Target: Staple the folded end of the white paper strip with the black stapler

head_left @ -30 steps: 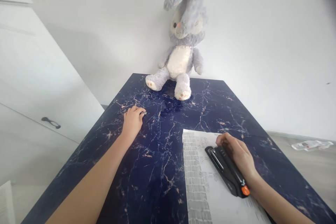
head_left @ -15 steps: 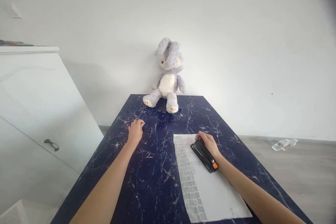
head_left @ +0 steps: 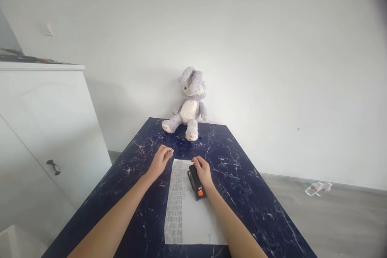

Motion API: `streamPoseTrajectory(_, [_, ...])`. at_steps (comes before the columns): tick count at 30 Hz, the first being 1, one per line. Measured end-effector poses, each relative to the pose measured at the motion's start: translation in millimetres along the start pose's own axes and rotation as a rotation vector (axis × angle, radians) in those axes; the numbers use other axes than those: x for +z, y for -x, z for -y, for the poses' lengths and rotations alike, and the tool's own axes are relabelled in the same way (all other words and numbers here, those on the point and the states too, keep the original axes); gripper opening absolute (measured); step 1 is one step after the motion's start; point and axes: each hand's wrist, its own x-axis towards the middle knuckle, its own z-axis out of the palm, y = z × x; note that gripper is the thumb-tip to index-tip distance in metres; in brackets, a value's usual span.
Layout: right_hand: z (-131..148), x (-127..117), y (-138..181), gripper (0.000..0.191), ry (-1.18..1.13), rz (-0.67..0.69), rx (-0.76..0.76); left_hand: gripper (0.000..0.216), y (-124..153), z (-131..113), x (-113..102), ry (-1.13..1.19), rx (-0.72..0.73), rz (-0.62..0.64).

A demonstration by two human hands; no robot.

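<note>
A black stapler point(head_left: 196, 183) with an orange patch on its near end lies on a sheet of paper point(head_left: 198, 221) with a grey printed pattern down its left side. My right hand point(head_left: 203, 171) is closed at the stapler's far end, fingers curled over it near the paper's top edge. To the left, my left hand point(head_left: 161, 161) is pinched just above the table, beyond the paper's top left corner. A tiny pale, shiny thing shows at its fingertips, too small to name.
A grey plush rabbit point(head_left: 190, 109) sits at the far end of the dark blue marbled table point(head_left: 242, 201), against the wall. On the left stands a white cabinet point(head_left: 54, 121) with a dark handle. Clear plastic point(head_left: 317, 188) lies on the floor at right.
My left hand has come rightward, closer to the paper and my right hand. The view has shifted; the stapler and paper appear further left, and my right hand stays at the stapler.
</note>
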Motion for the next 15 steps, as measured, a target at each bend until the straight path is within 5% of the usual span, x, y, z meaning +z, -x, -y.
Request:
streamPoseTrajectory(6, [17.3, -21.9, 13.4, 0.032, 0.018, 0.008, -0.386, 0.031, 8.0, -51.9, 17.5, -0.108, 0.253, 0.206])
streamPoseTrajectory(15, [33.9, -27.0, 16.2, 0.022, 0.175, 0.164, -0.661, 0.033, 16.0, -63.5, 26.5, 0.073, 0.27, 0.259])
